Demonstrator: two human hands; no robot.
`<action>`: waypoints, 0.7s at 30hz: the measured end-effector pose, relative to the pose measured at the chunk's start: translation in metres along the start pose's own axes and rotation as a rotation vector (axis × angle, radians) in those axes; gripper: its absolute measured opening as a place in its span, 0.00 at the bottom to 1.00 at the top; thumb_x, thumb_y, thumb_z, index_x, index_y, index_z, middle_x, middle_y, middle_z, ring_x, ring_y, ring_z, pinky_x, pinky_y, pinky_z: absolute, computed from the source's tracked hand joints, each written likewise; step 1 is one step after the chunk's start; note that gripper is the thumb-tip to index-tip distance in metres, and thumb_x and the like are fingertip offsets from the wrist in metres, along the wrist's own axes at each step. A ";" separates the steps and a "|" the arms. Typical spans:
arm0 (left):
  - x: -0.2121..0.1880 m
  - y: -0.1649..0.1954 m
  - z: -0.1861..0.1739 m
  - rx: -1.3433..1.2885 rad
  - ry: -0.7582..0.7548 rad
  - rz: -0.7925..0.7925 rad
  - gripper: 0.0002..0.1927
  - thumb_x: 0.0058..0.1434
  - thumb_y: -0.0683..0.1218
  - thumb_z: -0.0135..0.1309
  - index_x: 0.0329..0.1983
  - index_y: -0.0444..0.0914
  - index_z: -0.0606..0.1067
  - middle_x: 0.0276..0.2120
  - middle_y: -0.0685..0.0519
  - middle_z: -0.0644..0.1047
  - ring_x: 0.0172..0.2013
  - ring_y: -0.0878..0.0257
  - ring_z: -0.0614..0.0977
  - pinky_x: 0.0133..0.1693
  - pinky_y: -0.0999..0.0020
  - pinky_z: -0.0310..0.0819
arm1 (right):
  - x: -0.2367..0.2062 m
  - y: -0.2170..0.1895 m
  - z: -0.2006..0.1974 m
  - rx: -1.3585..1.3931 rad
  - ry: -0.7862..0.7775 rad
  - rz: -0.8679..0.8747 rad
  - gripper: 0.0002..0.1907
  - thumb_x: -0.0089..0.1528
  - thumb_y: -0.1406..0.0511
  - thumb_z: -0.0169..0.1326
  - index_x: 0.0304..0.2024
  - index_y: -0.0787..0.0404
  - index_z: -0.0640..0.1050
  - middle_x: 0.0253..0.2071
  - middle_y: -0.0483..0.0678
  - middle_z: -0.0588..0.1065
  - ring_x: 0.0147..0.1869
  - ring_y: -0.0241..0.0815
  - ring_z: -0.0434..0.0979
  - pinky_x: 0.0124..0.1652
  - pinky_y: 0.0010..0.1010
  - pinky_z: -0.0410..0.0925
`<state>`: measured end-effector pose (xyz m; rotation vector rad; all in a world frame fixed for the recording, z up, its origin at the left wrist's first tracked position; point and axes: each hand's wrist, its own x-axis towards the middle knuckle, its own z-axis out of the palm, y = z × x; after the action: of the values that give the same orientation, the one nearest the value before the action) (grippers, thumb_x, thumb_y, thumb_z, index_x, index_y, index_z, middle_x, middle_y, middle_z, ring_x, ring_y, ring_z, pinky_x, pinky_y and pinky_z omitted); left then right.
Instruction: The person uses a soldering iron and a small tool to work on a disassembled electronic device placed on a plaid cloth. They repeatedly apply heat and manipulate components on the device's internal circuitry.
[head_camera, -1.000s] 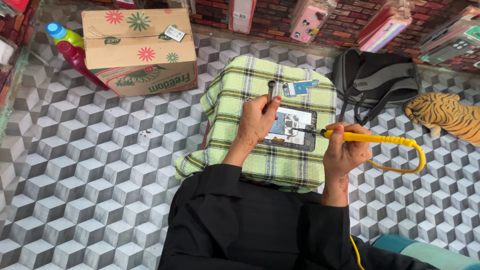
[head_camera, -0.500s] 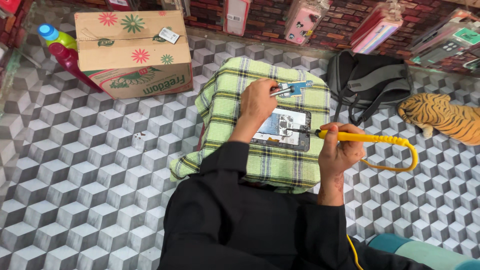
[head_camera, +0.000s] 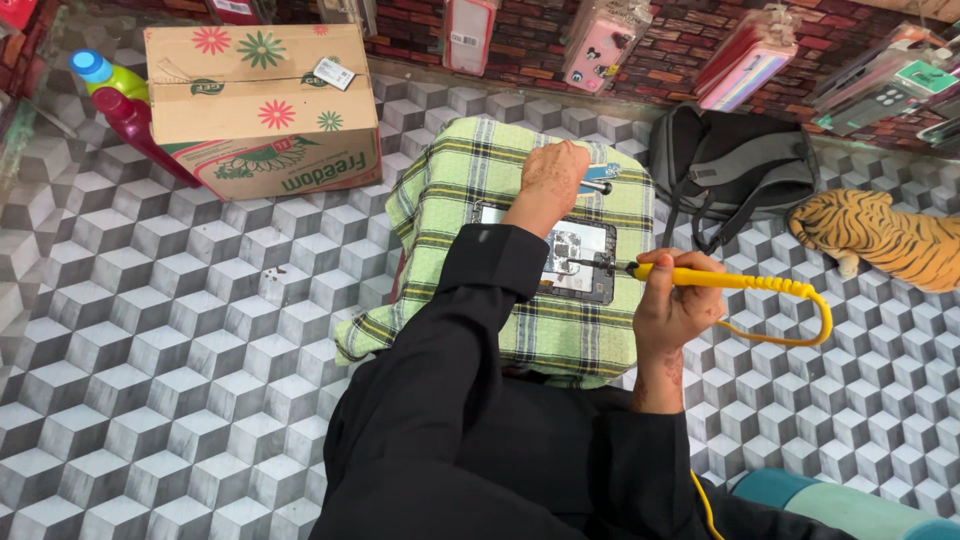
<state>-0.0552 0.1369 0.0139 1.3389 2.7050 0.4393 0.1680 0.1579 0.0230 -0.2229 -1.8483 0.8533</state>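
An opened phone (head_camera: 575, 262) with its insides showing lies on a green plaid cloth (head_camera: 450, 190) draped over a low stand. My right hand (head_camera: 675, 310) grips a yellow soldering iron (head_camera: 730, 281), whose dark tip touches the phone's right edge. A yellow cord loops off to the right of the iron. My left hand (head_camera: 553, 180) rests on the cloth beyond the phone. Its fingers are closed on a thin metal tool (head_camera: 597, 187) that pokes out beside a small blue card (head_camera: 606, 171). Black sleeves cover both arms.
A flowered cardboard box (head_camera: 265, 100) stands at the back left with two plastic bottles (head_camera: 120, 100) beside it. At the right lie a grey backpack (head_camera: 740, 170) and a toy tiger (head_camera: 880, 235). Phone cases (head_camera: 600, 50) hang on the brick wall. The floor has cube-patterned tiles.
My left hand has slid from the phone to the cloth's far edge by the blue card. My right hand has kept the iron's tip at the phone.
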 end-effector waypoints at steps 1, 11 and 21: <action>0.001 0.000 -0.002 -0.028 0.002 -0.035 0.09 0.52 0.36 0.62 0.36 0.37 0.82 0.39 0.43 0.83 0.44 0.51 0.86 0.42 0.60 0.81 | 0.000 0.000 0.000 -0.002 0.000 -0.002 0.06 0.74 0.72 0.52 0.44 0.67 0.67 0.35 0.56 0.79 0.38 0.40 0.80 0.39 0.24 0.73; -0.043 -0.039 -0.036 -0.701 0.123 -0.390 0.12 0.44 0.48 0.73 0.32 0.46 0.85 0.29 0.53 0.84 0.30 0.62 0.85 0.34 0.64 0.77 | 0.001 0.001 -0.003 -0.027 -0.015 -0.005 0.07 0.74 0.71 0.51 0.44 0.67 0.67 0.36 0.56 0.79 0.37 0.38 0.80 0.40 0.24 0.72; -0.145 -0.066 -0.013 -0.890 0.122 -0.480 0.11 0.44 0.47 0.74 0.31 0.41 0.86 0.22 0.53 0.84 0.23 0.66 0.83 0.29 0.70 0.75 | -0.003 0.008 -0.003 -0.003 -0.003 0.001 0.07 0.75 0.71 0.51 0.46 0.68 0.67 0.37 0.57 0.79 0.38 0.39 0.80 0.38 0.22 0.72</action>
<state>-0.0195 -0.0189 0.0007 0.4220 2.2704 1.4421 0.1704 0.1632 0.0162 -0.2246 -1.8524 0.8522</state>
